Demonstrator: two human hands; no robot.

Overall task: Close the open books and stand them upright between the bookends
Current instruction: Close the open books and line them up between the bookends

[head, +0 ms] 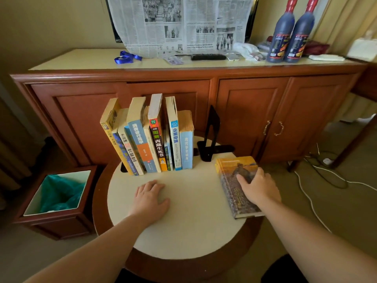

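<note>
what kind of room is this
Probably a hotel room or bedroom: a wooden sideboard under a wall screen draped in newspaper, a lined wooden waste bin, and a small round table with books.

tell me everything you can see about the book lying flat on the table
The closed book is a thick volume whose cover shows a yellow-orange top and a dark, brownish picture below. It lies flat, cover up, near the right edge of the round table, apart from the row of upright books and just in front of the black bookend. The right hand rests on its cover.
</note>
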